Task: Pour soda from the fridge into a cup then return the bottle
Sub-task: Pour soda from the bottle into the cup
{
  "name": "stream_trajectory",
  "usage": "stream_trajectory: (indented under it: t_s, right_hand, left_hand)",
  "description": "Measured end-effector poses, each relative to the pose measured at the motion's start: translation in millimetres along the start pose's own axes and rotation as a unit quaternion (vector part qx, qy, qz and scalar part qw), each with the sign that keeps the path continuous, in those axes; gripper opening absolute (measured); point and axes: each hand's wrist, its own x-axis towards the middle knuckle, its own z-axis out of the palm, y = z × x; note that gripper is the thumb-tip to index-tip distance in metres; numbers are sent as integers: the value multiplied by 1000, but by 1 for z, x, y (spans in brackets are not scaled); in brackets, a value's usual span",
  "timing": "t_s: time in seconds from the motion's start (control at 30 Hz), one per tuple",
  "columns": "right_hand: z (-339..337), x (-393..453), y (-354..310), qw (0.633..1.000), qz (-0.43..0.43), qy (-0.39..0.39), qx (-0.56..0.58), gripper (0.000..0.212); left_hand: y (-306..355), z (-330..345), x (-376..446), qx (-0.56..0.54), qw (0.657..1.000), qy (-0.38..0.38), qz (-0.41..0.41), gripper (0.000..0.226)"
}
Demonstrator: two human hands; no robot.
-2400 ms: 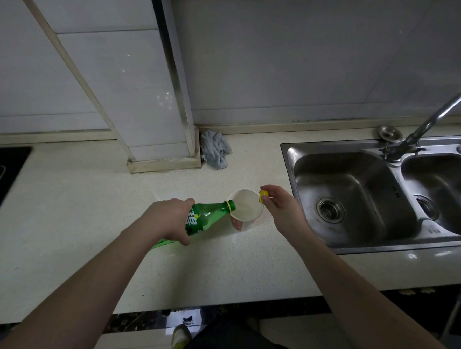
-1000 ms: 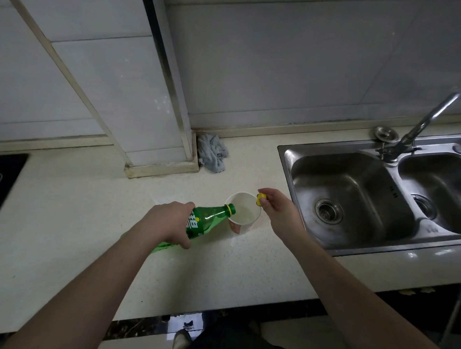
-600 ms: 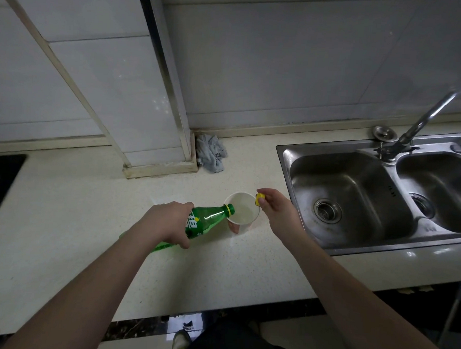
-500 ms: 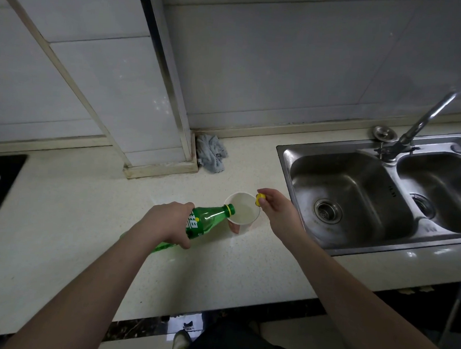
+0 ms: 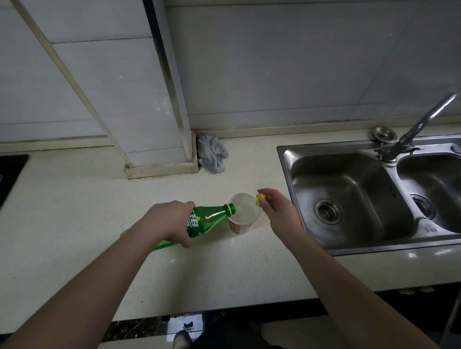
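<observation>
Basically nothing has moved since the earlier frames: bottle tilt, cup spot and both hands match, only a slight head-camera drift. Left hand is wrapped around the body of the green soda bottle, fingers curled over the label, bottle tipped close to horizontal with its yellow-ringed mouth right at the near-left rim of the paper cup. Cup stands upright on the countertop, between the two hands and just left of the sink; a pale liquid level shows inside, roughly mid-height, though I can't make out a stream at the mouth. Right hand hovers beside the cup's right rim, thumb and fingertips pinching the yellow cap; can't tell if it touches the cup. Step in hand, as I read it: pouring, probably late in it given the fill. Next move calls for rolling the bottle back upright without dragging the neck across the rim, since a light paper cup tips easily, then bringing the cap over the mouth and threading it on before carrying the bottle to the fridge, which is out of view. Grey rag sits at the wall corner, well clear.
</observation>
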Motion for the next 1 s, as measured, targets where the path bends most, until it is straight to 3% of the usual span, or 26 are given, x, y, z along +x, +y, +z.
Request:
stream_trajectory:
  t_s: [0.53, 1.0]
  right_hand:
    - [0, -1, -2, 1000, -1, -2, -8, 25]
    - [0, -3, 2, 1000, 8, -3, 17, 21]
  left_hand:
    - [0, 3, 0, -1, 1000, 2, 1, 77]
    - [1, 10, 0, -74, 997, 15, 21, 81]
